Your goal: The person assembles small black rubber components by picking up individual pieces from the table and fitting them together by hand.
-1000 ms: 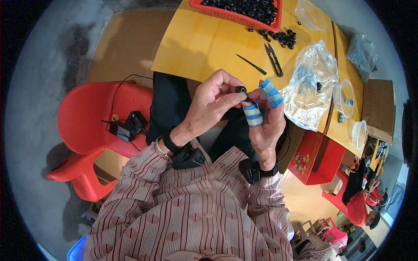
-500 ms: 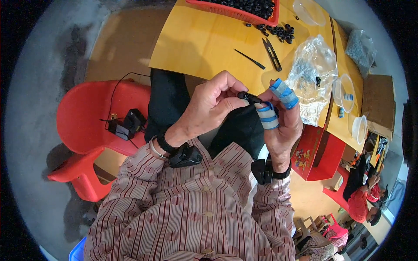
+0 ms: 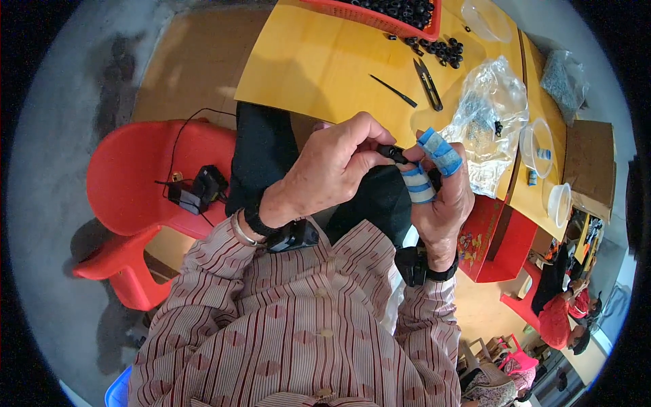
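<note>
A small black cylindrical part [image 3: 391, 153] is pinched between the thumb and index finger of my left hand [image 3: 325, 173]. Its right end meets the fingers of my right hand [image 3: 444, 200], which are closed round that end. Blue and pale tape wraps the thumb and a finger of my right hand. Both hands hover over my lap, just off the near edge of the yellow table [image 3: 319, 61]. The fingertips cover much of the part, so its exact kind is unclear.
On the table lie a thin dark pointed tool [image 3: 393, 91], black thread snips [image 3: 427, 85], loose black parts [image 3: 444, 51] and a clear plastic bag [image 3: 495, 102]. A red basket [image 3: 380, 24] of black parts stands behind. A red chair [image 3: 129, 176] holding black devices is at left.
The black part has turned, so its round open end no longer faces up and its side shows. My left hand has shifted slightly right, nearer my right hand.
</note>
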The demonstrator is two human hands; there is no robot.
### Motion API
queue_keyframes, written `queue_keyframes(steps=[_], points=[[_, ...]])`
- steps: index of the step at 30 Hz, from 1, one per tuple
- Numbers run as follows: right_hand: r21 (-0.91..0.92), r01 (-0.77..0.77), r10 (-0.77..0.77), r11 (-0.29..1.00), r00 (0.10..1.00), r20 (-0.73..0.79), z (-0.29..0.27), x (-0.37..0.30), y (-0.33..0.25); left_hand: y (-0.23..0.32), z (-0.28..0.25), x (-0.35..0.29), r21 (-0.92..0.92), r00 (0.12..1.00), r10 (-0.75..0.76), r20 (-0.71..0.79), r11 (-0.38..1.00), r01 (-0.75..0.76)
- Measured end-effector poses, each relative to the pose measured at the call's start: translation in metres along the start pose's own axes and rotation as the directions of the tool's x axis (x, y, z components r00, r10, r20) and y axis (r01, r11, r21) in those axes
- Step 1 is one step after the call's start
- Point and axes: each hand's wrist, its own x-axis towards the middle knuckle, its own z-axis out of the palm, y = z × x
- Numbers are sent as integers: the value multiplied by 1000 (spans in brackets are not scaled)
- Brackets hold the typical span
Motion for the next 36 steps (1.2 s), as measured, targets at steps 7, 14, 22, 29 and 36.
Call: queue_keyframes(steps=[7, 14, 22, 29, 36], points=[[58, -29, 30, 998, 1000, -7, 1, -2, 1, 3, -2, -1, 107, 999, 50, 10, 993, -50], [199, -99, 103, 975, 995, -7, 5, -5, 5, 2, -1, -1, 43, 1000, 20, 7, 999, -20], [240, -129, 131, 962, 991, 10, 6, -6, 7, 3, -4, -2, 115, 995, -3, 98, 993, -8], [285, -149, 145, 947, 989, 37, 10, -5, 9, -1, -3, -4, 146, 996, 50, 78, 987, -61], [411, -369, 318, 834, 929, 189, 7, -4, 14, -5, -4, -1, 225, 973, 210, 99, 947, -228]])
